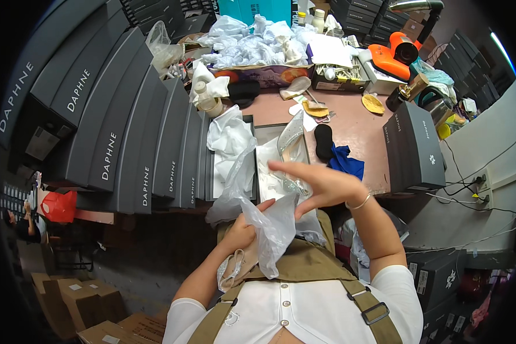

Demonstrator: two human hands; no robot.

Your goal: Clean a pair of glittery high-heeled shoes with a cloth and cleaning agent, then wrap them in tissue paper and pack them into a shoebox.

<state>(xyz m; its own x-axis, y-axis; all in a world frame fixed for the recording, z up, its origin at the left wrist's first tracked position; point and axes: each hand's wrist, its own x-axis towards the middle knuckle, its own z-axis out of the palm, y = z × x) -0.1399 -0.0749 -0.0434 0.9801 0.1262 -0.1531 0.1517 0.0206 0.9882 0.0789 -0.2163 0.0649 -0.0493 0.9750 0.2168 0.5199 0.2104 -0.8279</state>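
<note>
My left hand (242, 234) is closed in front of my apron, around a beige shoe (241, 265) with a sparkly strap. A translucent whitish wrapping sheet (275, 226) hangs over that hand's fingers and hides part of the grip. To its right, my right hand (329, 186) is raised with fingers spread, its thumb close to the sheet's upper edge. Beneath it an open shoebox (271, 127) holds white paper and another shoe (292, 135) with a clear, glittery upper. Crumpled white tissue (230, 132) lies left of the box.
Grey shoeboxes (123, 132) stand in a long row at left, and another grey shoebox (415, 146) is at right. On the pink table (361, 135) lie a blue cloth (347, 163) and a black pad (324, 142). Behind are a tissue-filled carton (258, 74) and an orange tool (391, 60).
</note>
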